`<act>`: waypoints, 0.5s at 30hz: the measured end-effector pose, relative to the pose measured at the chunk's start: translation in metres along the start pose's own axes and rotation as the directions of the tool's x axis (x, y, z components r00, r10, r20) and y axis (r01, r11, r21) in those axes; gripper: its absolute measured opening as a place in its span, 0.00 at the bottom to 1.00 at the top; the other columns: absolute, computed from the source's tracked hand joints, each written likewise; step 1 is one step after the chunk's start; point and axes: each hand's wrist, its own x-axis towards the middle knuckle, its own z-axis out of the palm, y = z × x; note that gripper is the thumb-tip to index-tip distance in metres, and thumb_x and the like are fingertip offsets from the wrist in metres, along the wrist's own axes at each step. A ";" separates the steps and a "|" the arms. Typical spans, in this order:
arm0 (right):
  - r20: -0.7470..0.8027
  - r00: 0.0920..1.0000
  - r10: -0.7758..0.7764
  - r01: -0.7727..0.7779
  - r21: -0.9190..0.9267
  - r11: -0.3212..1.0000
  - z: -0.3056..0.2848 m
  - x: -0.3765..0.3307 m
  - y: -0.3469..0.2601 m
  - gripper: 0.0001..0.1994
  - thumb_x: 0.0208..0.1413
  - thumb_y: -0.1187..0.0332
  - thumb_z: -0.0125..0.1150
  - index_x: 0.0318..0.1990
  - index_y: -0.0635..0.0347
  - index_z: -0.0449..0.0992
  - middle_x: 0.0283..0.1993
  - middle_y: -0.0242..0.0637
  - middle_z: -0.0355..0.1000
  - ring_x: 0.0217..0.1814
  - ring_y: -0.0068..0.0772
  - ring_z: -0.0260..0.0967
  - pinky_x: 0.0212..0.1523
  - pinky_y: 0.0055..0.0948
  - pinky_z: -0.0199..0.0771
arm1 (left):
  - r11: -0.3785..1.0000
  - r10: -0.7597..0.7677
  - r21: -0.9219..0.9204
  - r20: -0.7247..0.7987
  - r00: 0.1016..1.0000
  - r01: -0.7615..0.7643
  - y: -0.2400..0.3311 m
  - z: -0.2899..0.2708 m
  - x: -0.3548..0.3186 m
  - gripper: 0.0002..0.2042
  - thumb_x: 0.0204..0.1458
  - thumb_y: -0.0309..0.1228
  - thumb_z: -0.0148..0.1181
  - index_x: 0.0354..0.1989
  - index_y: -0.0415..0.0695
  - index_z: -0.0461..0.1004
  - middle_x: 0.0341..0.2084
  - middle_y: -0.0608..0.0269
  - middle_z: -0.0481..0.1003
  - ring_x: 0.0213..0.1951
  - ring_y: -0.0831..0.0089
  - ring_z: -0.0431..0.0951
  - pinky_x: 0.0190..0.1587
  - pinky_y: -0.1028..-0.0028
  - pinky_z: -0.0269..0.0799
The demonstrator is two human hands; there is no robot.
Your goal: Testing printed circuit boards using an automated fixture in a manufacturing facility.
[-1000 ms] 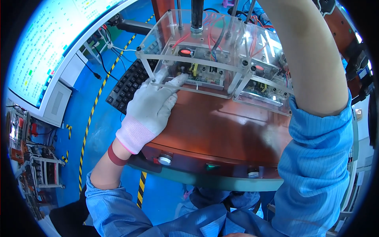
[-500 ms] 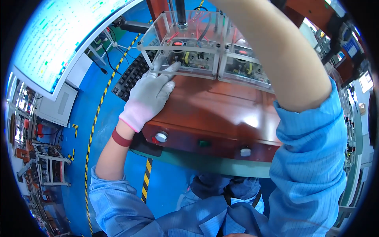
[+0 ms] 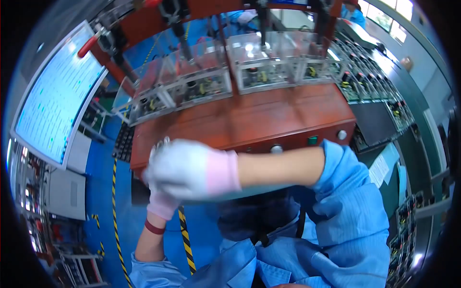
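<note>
Blue flr [image 3: 139, 218], brown box [image 3: 249, 120] lengthwise L–R, R hand [image 3: 180, 165] over L hand [image 3: 163, 190], can't tell grips' state

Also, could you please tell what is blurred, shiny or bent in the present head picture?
Head view: right hand motion-blurred, partly covering the left hand; clear covers show white glare; same head view: monitor bright, floor tape curving near the left rim.
</note>
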 end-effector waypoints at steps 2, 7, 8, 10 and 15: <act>0.060 0.998 0.014 -0.012 -0.046 0.999 -0.020 -0.053 -0.033 0.17 0.56 0.69 0.58 0.53 0.58 0.78 0.48 0.41 0.75 0.41 0.49 0.72 0.45 0.40 0.73 | 0.155 0.147 0.928 0.318 0.937 -0.339 -0.048 0.042 0.011 0.30 0.61 0.47 0.54 0.68 0.43 0.68 0.67 0.47 0.68 0.68 0.46 0.66 0.75 0.53 0.53; 0.246 0.957 0.154 -0.152 -0.029 0.988 -0.049 -0.168 -0.097 0.14 0.59 0.71 0.58 0.51 0.57 0.79 0.42 0.38 0.77 0.40 0.43 0.74 0.45 0.36 0.75 | -0.685 -0.456 0.248 0.587 0.669 -0.685 -0.159 0.076 0.029 0.23 0.56 0.42 0.58 0.57 0.42 0.75 0.57 0.51 0.74 0.60 0.51 0.73 0.66 0.54 0.65; 0.216 0.956 0.200 -0.188 -0.075 0.979 -0.050 -0.188 -0.103 0.14 0.59 0.70 0.57 0.52 0.56 0.79 0.43 0.38 0.77 0.39 0.42 0.74 0.43 0.36 0.76 | -0.630 -0.505 0.208 0.623 0.598 -0.748 -0.184 0.058 0.035 0.20 0.57 0.39 0.58 0.55 0.42 0.77 0.56 0.53 0.75 0.58 0.53 0.75 0.64 0.57 0.67; 0.173 0.956 0.236 -0.213 -0.137 0.967 -0.059 -0.220 -0.113 0.14 0.60 0.70 0.57 0.52 0.56 0.79 0.43 0.37 0.78 0.38 0.42 0.75 0.41 0.36 0.77 | -0.548 -0.558 0.208 0.631 0.539 -0.810 -0.224 0.018 0.050 0.17 0.56 0.34 0.57 0.53 0.45 0.78 0.52 0.56 0.77 0.53 0.57 0.78 0.57 0.62 0.72; 0.081 0.870 0.487 -0.466 -0.194 0.863 -0.081 -0.285 -0.121 0.14 0.62 0.68 0.55 0.53 0.56 0.79 0.46 0.37 0.79 0.38 0.45 0.77 0.38 0.38 0.78 | -0.569 -0.693 0.210 0.397 0.602 -0.795 -0.297 0.004 0.095 0.11 0.58 0.34 0.57 0.47 0.48 0.78 0.41 0.61 0.77 0.39 0.61 0.78 0.43 0.64 0.75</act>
